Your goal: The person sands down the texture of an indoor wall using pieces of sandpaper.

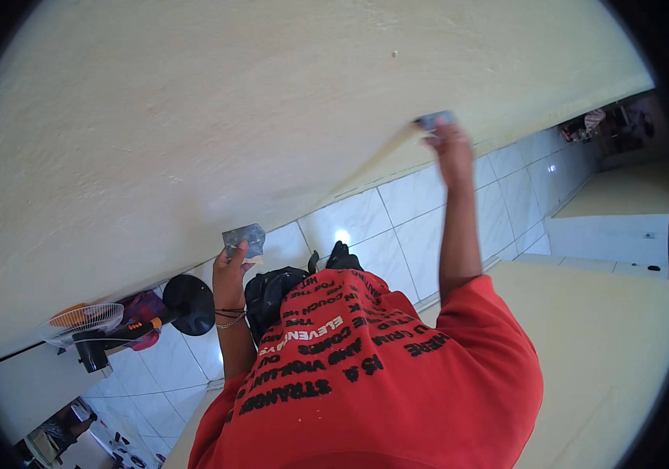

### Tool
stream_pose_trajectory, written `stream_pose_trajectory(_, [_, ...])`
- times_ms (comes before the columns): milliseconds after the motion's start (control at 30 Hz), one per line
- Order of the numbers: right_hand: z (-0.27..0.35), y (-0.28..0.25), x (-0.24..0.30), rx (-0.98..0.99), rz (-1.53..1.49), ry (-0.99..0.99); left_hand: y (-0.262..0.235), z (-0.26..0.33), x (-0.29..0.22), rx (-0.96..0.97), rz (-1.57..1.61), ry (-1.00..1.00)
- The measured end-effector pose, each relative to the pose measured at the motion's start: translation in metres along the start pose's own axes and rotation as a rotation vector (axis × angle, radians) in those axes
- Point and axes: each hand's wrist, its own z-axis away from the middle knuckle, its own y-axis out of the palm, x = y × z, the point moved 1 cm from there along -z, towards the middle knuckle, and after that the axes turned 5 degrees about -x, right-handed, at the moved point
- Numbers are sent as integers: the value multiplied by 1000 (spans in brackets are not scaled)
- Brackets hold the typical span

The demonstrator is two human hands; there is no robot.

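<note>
My left hand [230, 275] is closed on a flat grey plate, a filling-knife-like scraper [244, 241], with pale paste along its lower edge. It is held in front of the wall, near my body. My right hand [451, 144] reaches out to the right, slightly blurred, and grips a second small flat grey scraper [434, 120]. That scraper is at the cream wall [233, 117]; whether its edge presses on the surface cannot be made out. Faint ridges and small marks show on the wall, with one small spot [394, 54] high up.
White tiles [416, 242] cover the floor along the wall's foot. A fan [84, 324] with a white guard, a round black base [189, 305] and a pile of cloth stand at left. Another cream wall [584, 328] rises at right. Far right, a passage holds more items.
</note>
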Motion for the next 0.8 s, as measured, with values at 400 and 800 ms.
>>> stream_pose_trajectory(400, [41, 83, 31, 310, 213, -225, -46, 12, -11, -24, 37, 46])
stream_pose_trajectory(800, [235, 339, -23, 820, -437, 322, -122, 32, -25, -179, 34, 97])
